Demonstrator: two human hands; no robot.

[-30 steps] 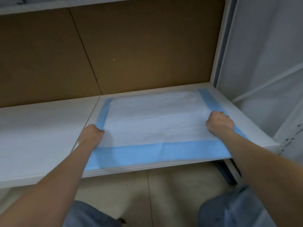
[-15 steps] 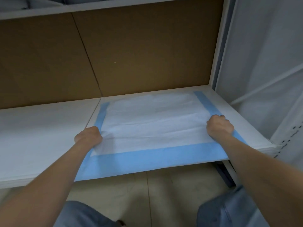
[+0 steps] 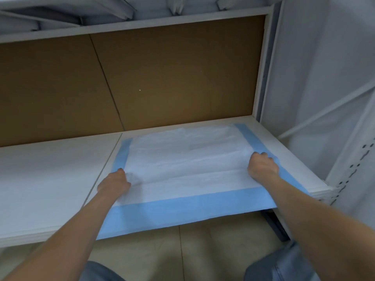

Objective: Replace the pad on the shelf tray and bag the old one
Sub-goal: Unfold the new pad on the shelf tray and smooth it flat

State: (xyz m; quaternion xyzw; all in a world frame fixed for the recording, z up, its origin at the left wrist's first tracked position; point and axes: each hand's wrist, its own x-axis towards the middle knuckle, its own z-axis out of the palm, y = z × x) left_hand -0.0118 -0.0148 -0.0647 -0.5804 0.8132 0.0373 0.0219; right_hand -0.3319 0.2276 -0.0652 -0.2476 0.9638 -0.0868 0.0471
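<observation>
A: White shelf [image 3: 50, 179], right bay. Where's the pad [image 3: 186, 159]?
B: Flat on it, front blue border overhanging the lip. Fingers curled tight, the left grip [image 3: 113, 183] bunches its left side; the right grip [image 3: 261, 166] is fisted on the right border.
A: Handling?
B: I'd move both sides together, low and level, or it skews, maybe tears.
A: Surroundings?
B: Brown back board [image 3: 162, 78]; tiled floor [image 3: 152, 250] below; grey sheeting [image 3: 324, 78] to the right.

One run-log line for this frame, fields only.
pad: front border overhangs shelf tray | left hand: grips its left edge | right hand: grips its right edge
</observation>
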